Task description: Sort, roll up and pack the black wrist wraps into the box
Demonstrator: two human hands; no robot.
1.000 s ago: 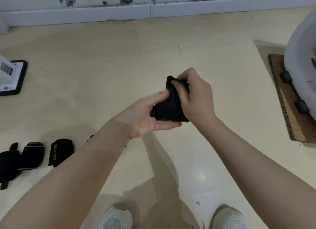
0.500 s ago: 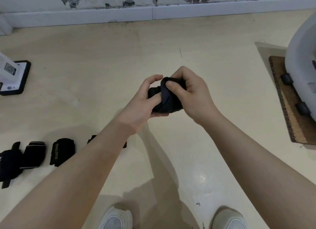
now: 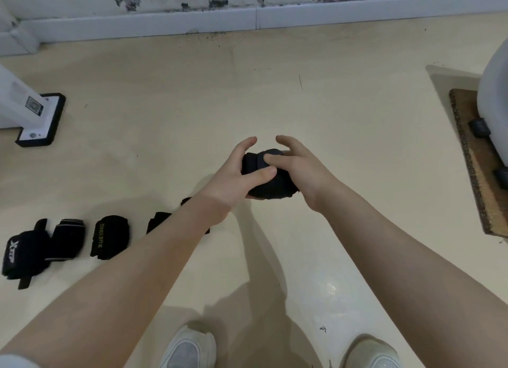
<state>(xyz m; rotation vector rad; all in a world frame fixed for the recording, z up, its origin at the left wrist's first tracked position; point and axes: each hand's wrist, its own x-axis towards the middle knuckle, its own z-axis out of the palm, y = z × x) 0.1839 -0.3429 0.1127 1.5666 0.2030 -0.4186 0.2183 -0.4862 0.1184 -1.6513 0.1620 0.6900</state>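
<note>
Head view: on the floor (image 3: pixel 165 114) at left we see a row of rolled black wrist wraps (image 3: pixel 110 240); above the floor in the middle, our left hand (image 3: pixel 236 179) and right hand (image 3: pixel 295 167) both grip one rolled wrap (image 3: pixel 270 183), thumbs pressed on top, index fingers raised

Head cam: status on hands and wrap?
Left hand and right hand both grip the rolled wrist wrap, held above the floor. Rolled wraps lined up on the floor at left. No box in view.
</note>
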